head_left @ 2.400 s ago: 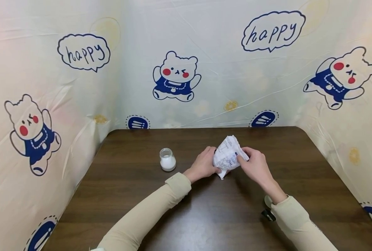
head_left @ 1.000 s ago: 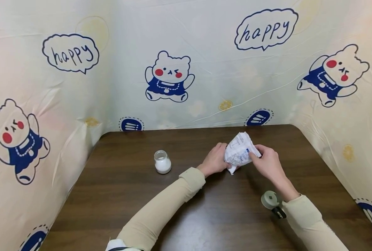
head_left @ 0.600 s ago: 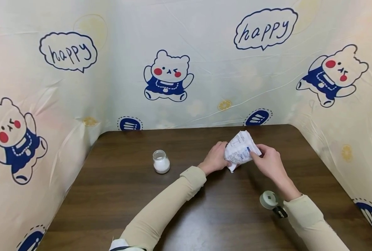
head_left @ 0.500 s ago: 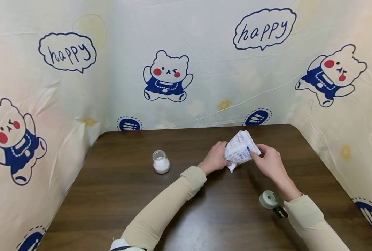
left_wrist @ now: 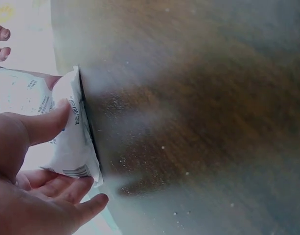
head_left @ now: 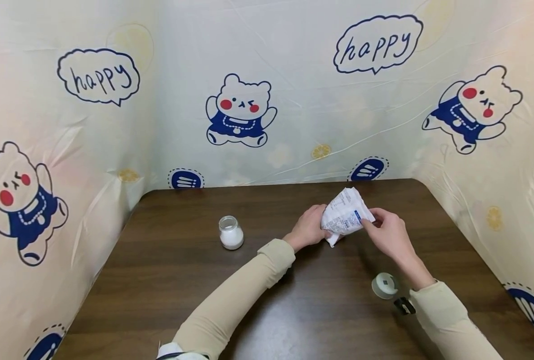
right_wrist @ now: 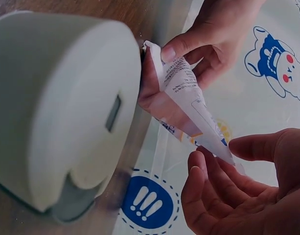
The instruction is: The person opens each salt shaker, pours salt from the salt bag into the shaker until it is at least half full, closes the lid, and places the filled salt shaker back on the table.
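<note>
My left hand (head_left: 309, 226) grips the left side of a white printed bag (head_left: 344, 212), thumb on the near face and fingers beneath. At the bag's right corner my right hand (head_left: 390, 232) pinches it between thumb and fingers. The bag (right_wrist: 181, 81) is held tilted, and its lower corner points down toward the table; its contents are hidden. To the left stands a small glass jar (head_left: 231, 235), uncovered, partly filled with something white. A pale green round lid (head_left: 385, 286) lies on the table below the right hand; it looms large in the right wrist view.
The dark wood table (head_left: 159, 290) has rounded far corners. Fine pale specks dot its surface in the left wrist view. A printed curtain (head_left: 294, 100) surrounds the back and sides. A small black device (head_left: 404, 305) sits against the right cuff.
Both hands and the bag have shifted slightly right, away from the jar, and more of the lid shows. Over the last half second they are almost still; the head view has turned a little.
</note>
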A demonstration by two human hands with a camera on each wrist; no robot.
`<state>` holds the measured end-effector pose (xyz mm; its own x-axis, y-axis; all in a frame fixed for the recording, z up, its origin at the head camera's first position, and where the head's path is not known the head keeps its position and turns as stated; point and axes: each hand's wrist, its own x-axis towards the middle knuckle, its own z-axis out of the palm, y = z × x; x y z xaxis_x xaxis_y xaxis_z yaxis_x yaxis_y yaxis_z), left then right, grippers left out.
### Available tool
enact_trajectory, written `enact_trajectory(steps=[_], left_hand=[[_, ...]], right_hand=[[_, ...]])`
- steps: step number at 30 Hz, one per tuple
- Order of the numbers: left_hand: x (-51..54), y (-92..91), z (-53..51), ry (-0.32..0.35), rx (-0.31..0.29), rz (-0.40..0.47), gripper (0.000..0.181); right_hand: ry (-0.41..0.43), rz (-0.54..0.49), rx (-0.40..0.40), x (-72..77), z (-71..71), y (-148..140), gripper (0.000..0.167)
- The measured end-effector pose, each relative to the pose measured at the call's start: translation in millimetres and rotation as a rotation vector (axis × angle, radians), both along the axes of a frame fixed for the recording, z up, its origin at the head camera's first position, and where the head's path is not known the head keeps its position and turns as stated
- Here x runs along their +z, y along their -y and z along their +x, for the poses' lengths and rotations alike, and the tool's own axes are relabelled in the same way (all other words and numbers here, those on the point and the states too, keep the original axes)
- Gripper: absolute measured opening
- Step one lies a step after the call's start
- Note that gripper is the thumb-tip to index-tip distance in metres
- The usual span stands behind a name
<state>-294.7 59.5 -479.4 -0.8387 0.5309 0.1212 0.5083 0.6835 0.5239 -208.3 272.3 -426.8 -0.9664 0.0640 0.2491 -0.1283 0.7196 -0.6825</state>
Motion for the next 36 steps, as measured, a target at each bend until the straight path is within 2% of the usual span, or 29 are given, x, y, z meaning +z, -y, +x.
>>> enact_trajectory(steps=[4,10,22,36], left_hand=[[-0.8,1.8,-0.8,0.004,-0.022,0.004,0.067],[0.6,2.6,-2.4,0.019,-0.024,0.012,0.069],[-0.8,6.6,1.6,0.020,-0.040,0.031,0.075],[0.7,4.6,3.6,0.023,-0.027,0.018,0.076]], right_hand=[[0.023,-0.004,0.001,0.3,1.5,-2,0.032],[0.048,-0.006,0.001,0.6,1.6,-4,0.037],[0.047,0.003,-0.019,0.6,2.7,-8,0.039],[0.044,0.008,-0.035,4.5,3.9,-13,0.039]])
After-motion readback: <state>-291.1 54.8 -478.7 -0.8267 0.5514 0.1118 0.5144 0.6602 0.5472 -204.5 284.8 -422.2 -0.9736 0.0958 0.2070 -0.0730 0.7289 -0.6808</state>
